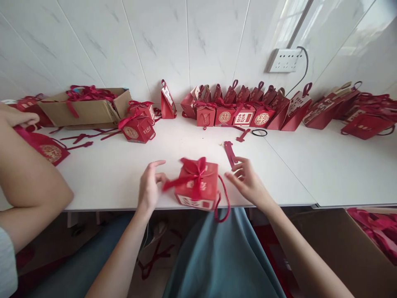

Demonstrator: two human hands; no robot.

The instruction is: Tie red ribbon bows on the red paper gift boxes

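A red gift box (198,186) with a ribbon bow (197,176) on top sits at the table's front edge. From its right side a twisted cord handle (223,198) hangs over the edge. To the left of the box is my left hand (149,186), fingers apart, by the blurred tail of the ribbon; whether it touches the ribbon I cannot tell. My right hand (243,180) is on the other side, fingers loosely curved and apart. Its fingertips are close to some dark red strips (230,153) lying on the table.
Red boxes (243,116) line the wall. Further left stand a cardboard carton (83,114) of ribbons and two tied boxes (138,128). A co-worker's arm (31,174) reaches in at far left. A black ring (259,132) lies mid-table; a ribbon-filled carton (338,244) stands lower right.
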